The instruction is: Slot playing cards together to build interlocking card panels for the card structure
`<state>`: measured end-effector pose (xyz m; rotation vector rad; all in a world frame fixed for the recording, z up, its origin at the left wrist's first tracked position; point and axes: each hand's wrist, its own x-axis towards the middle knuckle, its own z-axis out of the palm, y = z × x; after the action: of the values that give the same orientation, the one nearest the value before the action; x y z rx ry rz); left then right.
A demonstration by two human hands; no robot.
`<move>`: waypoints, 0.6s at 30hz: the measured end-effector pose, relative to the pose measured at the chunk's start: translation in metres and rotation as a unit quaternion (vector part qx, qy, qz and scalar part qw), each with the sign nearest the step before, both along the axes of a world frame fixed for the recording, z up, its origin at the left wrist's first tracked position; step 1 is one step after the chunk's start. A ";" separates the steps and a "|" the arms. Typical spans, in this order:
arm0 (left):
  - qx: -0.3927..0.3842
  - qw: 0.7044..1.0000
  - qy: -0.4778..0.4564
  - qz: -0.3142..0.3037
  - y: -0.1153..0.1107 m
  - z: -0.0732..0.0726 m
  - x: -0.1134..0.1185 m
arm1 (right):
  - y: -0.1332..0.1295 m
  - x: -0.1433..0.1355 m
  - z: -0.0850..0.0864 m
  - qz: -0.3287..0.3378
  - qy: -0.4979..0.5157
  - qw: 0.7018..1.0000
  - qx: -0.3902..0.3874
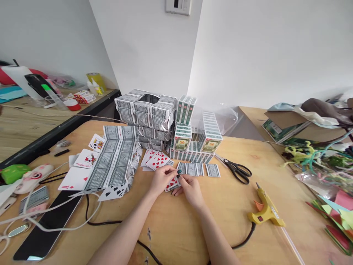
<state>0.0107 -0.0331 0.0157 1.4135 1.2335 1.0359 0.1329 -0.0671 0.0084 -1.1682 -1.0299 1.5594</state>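
Both hands meet over the middle of the table around a red-suit playing card (172,184). My left hand (164,179) pinches its upper edge from the left, fingertips close to the other hand. From the right, my right hand (189,188) holds the same card, with some fingers tucked beneath it. Just beyond, several face-down cards (192,169) lie in a row. Face-up heart cards (156,159) are fanned to the left of that row. Farther left stands a folded structure made of patterned cards (109,162), with a seven of spades (113,193) at its near end.
A box built from cards (146,114) stands at the back beside stacked card packs (193,143). Black-handled scissors (238,171) and a yellow glue gun (264,211) lie on the right. A dark tablet-like slab (46,228) and white cables (63,229) occupy the left.
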 end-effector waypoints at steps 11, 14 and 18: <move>0.005 1.000 -0.004 0.001 0.002 -0.003 -0.003 | -0.001 -0.002 0.004 0.021 0.021 1.000 0.005; -0.017 1.000 -0.020 -0.002 0.003 -0.001 -0.003 | -0.003 -0.003 0.007 0.038 0.031 0.999 0.018; -0.046 0.998 -0.044 0.008 0.003 0.003 -0.003 | -0.004 -0.002 0.007 0.051 0.036 0.998 0.030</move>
<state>0.0077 -0.0302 0.0186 1.2767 1.2136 1.0287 0.1305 -0.0711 0.0159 -1.0244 -1.0966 1.6269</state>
